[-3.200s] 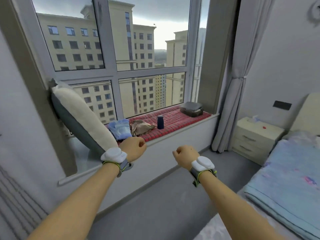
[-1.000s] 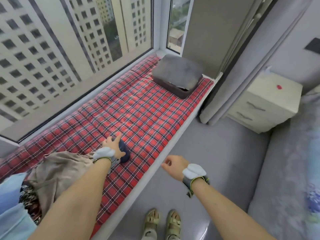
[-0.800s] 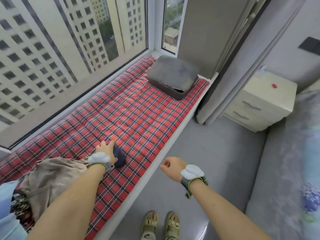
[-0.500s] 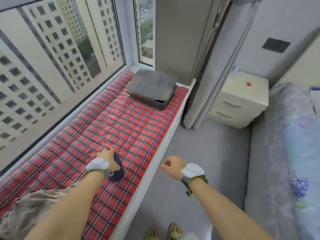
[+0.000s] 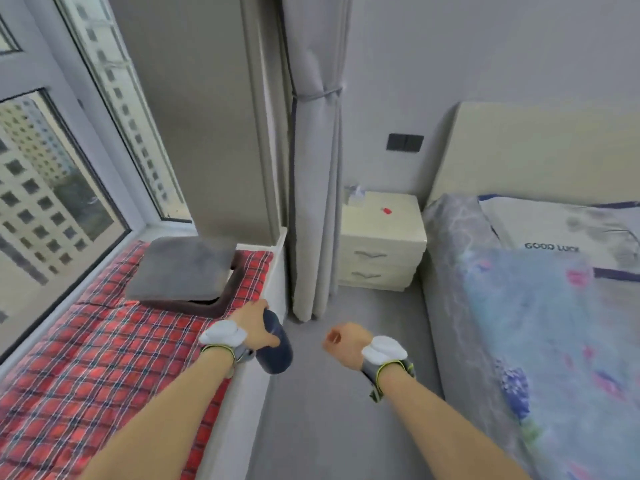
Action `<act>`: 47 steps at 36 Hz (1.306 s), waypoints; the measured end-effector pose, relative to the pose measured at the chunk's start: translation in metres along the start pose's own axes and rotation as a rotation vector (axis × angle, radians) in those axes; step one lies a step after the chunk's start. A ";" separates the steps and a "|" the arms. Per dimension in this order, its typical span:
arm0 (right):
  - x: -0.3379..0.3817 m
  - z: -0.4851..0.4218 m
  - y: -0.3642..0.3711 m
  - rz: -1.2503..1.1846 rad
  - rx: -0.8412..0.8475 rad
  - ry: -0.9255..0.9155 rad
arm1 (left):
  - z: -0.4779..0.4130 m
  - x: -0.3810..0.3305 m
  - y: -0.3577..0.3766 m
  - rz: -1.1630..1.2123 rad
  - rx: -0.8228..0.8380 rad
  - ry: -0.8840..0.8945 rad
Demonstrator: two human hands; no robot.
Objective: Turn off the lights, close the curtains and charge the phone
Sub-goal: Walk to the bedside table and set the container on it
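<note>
My left hand (image 5: pixel 255 326) grips a dark blue cylinder-shaped object (image 5: pixel 276 344) and holds it in the air over the edge of the window seat. My right hand (image 5: pixel 343 341) is a loose fist with nothing in it, above the grey floor. The grey curtain (image 5: pixel 313 168) hangs gathered and tied back at the corner between window and wall. A dark switch plate (image 5: pixel 405 142) sits on the wall above the cream nightstand (image 5: pixel 381 240). No phone is visible.
A red plaid cushion (image 5: pixel 86 358) covers the window seat, with a grey box (image 5: pixel 180 271) at its far end. The bed (image 5: pixel 540 323) with a blue floral blanket fills the right. A small red item (image 5: pixel 386 211) lies on the nightstand. Grey floor runs between seat and bed.
My left hand closed on the dark blue object on the plaid cushion and lifted it off, carrying it right past the seat's edge. The view swung right toward the curtain and bed.
</note>
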State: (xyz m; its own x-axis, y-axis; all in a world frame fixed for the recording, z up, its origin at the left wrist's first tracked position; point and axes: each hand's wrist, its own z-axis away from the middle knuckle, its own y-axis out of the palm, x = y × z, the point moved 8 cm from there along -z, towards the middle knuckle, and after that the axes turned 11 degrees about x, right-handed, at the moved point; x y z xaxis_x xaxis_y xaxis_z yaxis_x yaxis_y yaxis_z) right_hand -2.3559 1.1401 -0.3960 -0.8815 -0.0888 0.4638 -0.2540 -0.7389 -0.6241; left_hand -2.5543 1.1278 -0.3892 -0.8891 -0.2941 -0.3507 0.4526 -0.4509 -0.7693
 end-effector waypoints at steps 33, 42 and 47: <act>-0.214 -0.232 -0.387 -0.136 -0.074 0.186 | -0.422 -0.354 -0.143 -0.190 0.091 0.272; -0.234 -0.330 -0.452 -0.144 0.012 0.217 | -0.543 -0.380 -0.170 -0.230 0.154 0.231; -0.251 -0.390 -0.489 -0.116 0.071 0.223 | -0.604 -0.385 -0.174 -0.224 0.189 0.187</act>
State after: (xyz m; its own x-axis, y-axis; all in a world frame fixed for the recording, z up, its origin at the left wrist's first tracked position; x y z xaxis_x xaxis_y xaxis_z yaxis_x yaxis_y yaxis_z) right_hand -2.1660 1.7842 -0.4525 -0.9159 0.1432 0.3750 -0.3373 -0.7811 -0.5254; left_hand -2.3317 1.8289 -0.4428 -0.9570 -0.0185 -0.2896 0.2339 -0.6397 -0.7322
